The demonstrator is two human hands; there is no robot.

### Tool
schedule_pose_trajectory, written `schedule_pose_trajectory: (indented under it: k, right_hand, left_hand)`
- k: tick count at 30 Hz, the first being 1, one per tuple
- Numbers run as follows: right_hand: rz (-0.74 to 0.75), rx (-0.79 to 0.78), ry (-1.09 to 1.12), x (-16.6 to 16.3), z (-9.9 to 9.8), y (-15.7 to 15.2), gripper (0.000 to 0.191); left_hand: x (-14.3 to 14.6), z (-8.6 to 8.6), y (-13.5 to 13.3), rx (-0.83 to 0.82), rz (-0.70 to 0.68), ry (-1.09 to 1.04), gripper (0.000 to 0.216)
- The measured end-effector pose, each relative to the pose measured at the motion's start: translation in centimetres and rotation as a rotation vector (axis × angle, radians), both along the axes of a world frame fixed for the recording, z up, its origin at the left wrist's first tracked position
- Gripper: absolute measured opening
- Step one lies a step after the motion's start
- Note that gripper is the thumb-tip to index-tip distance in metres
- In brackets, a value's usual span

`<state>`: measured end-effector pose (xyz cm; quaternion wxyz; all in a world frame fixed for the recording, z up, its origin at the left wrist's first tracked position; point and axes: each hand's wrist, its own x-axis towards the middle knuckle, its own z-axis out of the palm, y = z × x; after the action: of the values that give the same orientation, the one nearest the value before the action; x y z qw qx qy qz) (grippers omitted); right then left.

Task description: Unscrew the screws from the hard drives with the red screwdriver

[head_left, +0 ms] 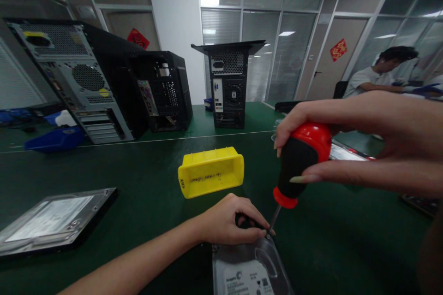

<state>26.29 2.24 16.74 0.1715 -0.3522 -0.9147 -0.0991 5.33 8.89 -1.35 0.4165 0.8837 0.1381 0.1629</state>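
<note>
My right hand (pixel 367 147) is closed round the red and black handle of a screwdriver (pixel 301 161), held upright with its thin shaft pointing down. The tip meets the far corner of a silver hard drive (pixel 249 272) that lies on the green table (pixel 138 179) at the bottom middle. My left hand (pixel 230 221) rests on that far edge of the drive, fingers curled and pinched together right at the screwdriver tip. What those fingers pinch, if anything, is too small to make out.
A yellow plastic bin (pixel 210 171) lies on its side just beyond my left hand. Another drive (pixel 51 219) lies at the left. Three computer towers (pixel 79 78) (pixel 166 90) (pixel 229 84) stand at the back. A person (pixel 379 73) sits at the far right.
</note>
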Motion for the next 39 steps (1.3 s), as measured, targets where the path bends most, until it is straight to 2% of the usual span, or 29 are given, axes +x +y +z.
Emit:
schedule_pose_trajectory:
  k: [5,12,25,32,39]
  right_hand:
    - [0.03,0.002,-0.007,0.02,-0.02,-0.15,0.03]
    - [-0.014,-0.017,0.009,-0.05,-0.12,-0.11,0.034]
    - [-0.007,-0.036,0.027,-0.15,-0.08,-0.07,0.032]
    - [-0.001,0.025,-0.02,-0.16,-0.16,-0.06,0.032]
    - [0.054,0.011,-0.017,0.12,0.05,-0.01,0.031]
  left_hand:
    - [0.03,0.3,-0.1,-0.007,-0.009,-0.004,0.024]
    - [-0.01,0.24,-0.04,-0.012,-0.024,-0.011,0.022]
    - [0.07,0.36,-0.12,-0.022,-0.031,-0.027,0.022]
    - [-0.07,0.19,0.0,0.003,-0.018,-0.006,0.023]
    - [0.0,-0.01,0.11,0.002,-0.017,-0.024,0.021]
